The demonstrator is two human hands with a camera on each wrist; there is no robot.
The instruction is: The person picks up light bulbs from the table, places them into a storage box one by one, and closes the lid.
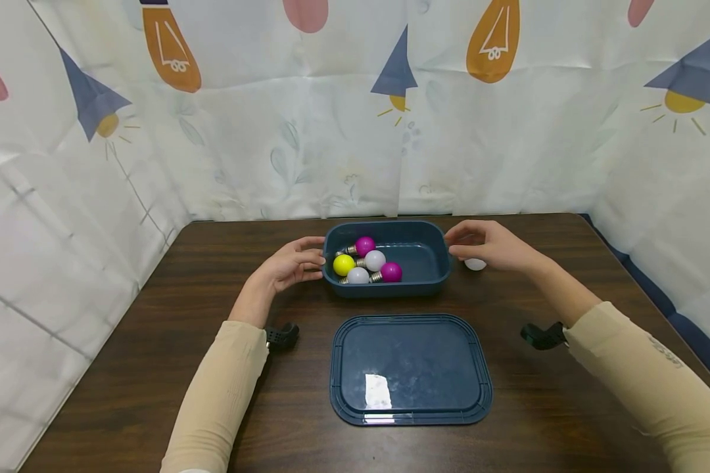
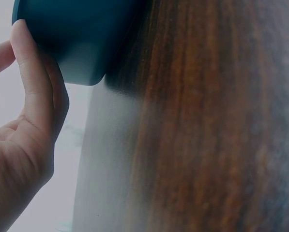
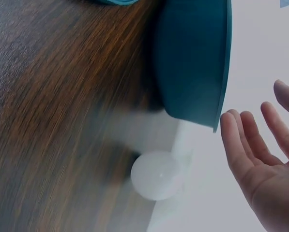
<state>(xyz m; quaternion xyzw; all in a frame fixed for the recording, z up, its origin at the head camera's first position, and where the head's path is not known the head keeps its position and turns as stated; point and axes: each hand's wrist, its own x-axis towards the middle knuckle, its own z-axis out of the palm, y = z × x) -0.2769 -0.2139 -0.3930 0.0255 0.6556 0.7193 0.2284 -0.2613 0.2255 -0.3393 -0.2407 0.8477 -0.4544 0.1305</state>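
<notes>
Beige sleeves (image 1: 219, 387) flank a flat dark-blue rectangular lid (image 1: 414, 368). Beyond it, the left hand (image 1: 290, 263), loosely extended, touches a dark-blue oblong tub (image 1: 420, 261) of purple, yellow and white bulbs (image 1: 392, 272); the right hand (image 1: 488, 244), likewise relaxed, is at its right end.

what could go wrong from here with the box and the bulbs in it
The loose white globe lies on the table near the right hand, so a nudge might send it rolling.

The bulbs bunch toward the left of the uncovered box, so a tilt could make them slide and knock together.
</notes>
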